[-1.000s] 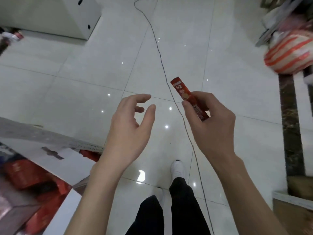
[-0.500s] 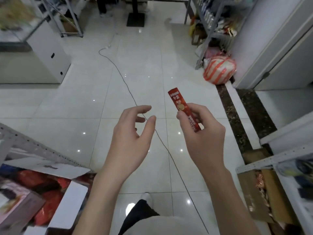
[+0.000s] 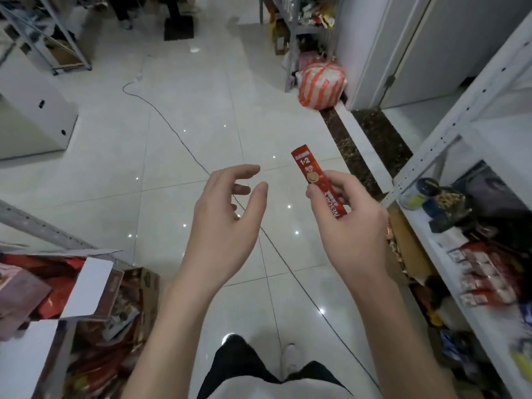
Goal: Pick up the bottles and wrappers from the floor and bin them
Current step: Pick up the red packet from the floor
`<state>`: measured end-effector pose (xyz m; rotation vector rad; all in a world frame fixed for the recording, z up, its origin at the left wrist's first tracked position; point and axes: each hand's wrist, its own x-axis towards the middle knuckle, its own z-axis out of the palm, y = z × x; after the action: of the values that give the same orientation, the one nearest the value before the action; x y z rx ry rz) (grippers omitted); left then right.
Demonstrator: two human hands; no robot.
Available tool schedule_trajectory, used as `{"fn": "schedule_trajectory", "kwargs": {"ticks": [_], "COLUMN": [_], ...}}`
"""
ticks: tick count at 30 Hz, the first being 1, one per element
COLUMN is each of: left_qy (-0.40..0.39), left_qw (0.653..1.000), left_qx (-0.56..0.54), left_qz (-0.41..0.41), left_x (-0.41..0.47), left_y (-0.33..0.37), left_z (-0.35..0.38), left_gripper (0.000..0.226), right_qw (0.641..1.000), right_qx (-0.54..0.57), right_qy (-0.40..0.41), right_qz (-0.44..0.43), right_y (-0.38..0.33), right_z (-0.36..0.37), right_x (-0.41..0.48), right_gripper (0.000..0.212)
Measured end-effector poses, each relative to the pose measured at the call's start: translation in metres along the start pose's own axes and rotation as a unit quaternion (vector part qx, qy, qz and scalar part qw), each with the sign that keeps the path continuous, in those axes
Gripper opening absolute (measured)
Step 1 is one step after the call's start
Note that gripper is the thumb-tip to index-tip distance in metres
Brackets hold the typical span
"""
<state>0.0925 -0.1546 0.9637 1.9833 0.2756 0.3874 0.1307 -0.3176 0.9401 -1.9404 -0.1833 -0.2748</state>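
A long red stick wrapper (image 3: 312, 174) with white print stands upright in my right hand (image 3: 349, 226), pinched between thumb and fingers near its lower end. My left hand (image 3: 227, 217) hovers beside it at chest height, fingers loosely curved and holding nothing. Both hands are well above the white tiled floor (image 3: 178, 156). No bottle and no bin can be seen in the head view.
A thin black cable (image 3: 172, 133) snakes across the floor between my feet. White metal shelving (image 3: 449, 133) packed with goods stands at the right. Open cartons (image 3: 95, 286) of red packets sit at the lower left. A red-and-white striped bag (image 3: 321, 84) lies by the far wall.
The view has tilted up from the floor, showing more of the room and shelves. Both hands keep the same pose; the right still holds the wrapper.
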Motion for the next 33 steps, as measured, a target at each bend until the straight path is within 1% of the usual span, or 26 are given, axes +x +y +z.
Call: {"fn": "schedule_trajectory", "kwargs": {"ticks": [5, 10, 13, 17, 21, 26, 30, 33], "left_qy": [-0.077, -0.18, -0.241, -0.302, -0.358, -0.42, -0.474, -0.504], "left_qw": [0.996, 0.98, 0.966, 0.947, 0.923, 0.888, 0.855, 0.834], "left_qx": [-0.015, -0.044, -0.049, -0.067, -0.071, -0.062, -0.07, -0.073], "left_qz": [0.043, 0.068, 0.083, 0.087, 0.123, 0.174, 0.195, 0.214], "left_x": [-0.057, -0.129, -0.174, -0.235, -0.287, -0.351, -0.425, -0.488], "left_y": [0.023, 0.026, 0.024, 0.033, 0.046, 0.064, 0.084, 0.102], "left_z": [0.025, 0.037, 0.042, 0.048, 0.064, 0.1, 0.137, 0.167], "left_gripper": [0.021, 0.021, 0.023, 0.022, 0.023, 0.025, 0.025, 0.024], "right_qw": [0.996, 0.977, 0.963, 0.949, 0.926, 0.891, 0.855, 0.83], "right_qx": [-0.034, -0.104, -0.15, -0.168, -0.18, -0.198, -0.211, -0.217], "right_qy": [0.083, 0.182, 0.22, 0.255, 0.307, 0.375, 0.429, 0.463], "right_qz": [0.021, 0.029, 0.033, 0.081, 0.129, 0.162, 0.2, 0.223], "right_y": [0.0, 0.001, -0.004, -0.02, -0.03, -0.034, -0.03, -0.025], "right_z": [-0.06, -0.101, -0.119, -0.149, -0.185, -0.234, -0.285, -0.331], "right_x": [-0.067, -0.161, -0.22, -0.292, -0.353, -0.429, -0.501, -0.558], "right_gripper": [0.019, 0.016, 0.019, 0.02, 0.023, 0.021, 0.023, 0.022]}}
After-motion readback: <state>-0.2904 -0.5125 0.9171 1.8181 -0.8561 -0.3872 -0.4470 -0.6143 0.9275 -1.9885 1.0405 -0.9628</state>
